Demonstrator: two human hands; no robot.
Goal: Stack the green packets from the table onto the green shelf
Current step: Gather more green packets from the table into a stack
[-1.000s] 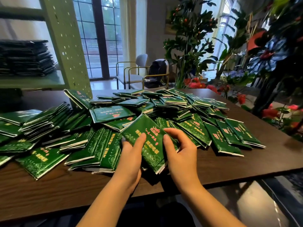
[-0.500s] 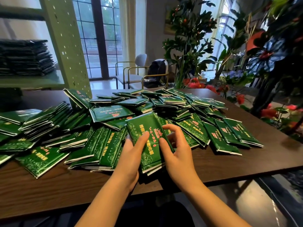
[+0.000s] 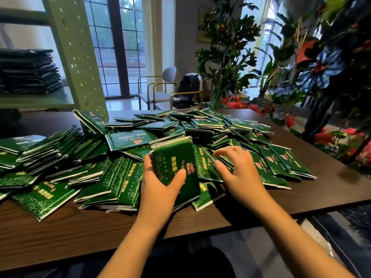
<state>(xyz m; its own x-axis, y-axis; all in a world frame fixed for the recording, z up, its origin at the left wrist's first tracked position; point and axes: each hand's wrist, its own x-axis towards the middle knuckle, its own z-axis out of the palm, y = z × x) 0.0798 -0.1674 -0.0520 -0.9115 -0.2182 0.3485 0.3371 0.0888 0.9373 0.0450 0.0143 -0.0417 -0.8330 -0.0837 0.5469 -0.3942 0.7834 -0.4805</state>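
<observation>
Many green packets (image 3: 128,140) with gold and red print lie heaped across the brown table (image 3: 60,233). My left hand (image 3: 160,189) grips a small stack of green packets (image 3: 176,157), held upright just above the heap. My right hand (image 3: 239,173) hovers over the packets (image 3: 267,169) to the right of that stack, fingers spread and slightly blurred, holding nothing. The pale green shelf (image 3: 36,99) stands at the back left, with a dark stack of packets (image 3: 28,71) resting on it.
The shelf's perforated upright (image 3: 80,57) rises at the table's back left. Chairs (image 3: 160,89) with a dark bag stand behind the table. Leafy plants and red flowers (image 3: 321,97) crowd the right side. The table's near edge runs in front of me.
My right hand has let go of the stack and moved right over the heap. The left hand now holds the stack alone, tipped more upright.
</observation>
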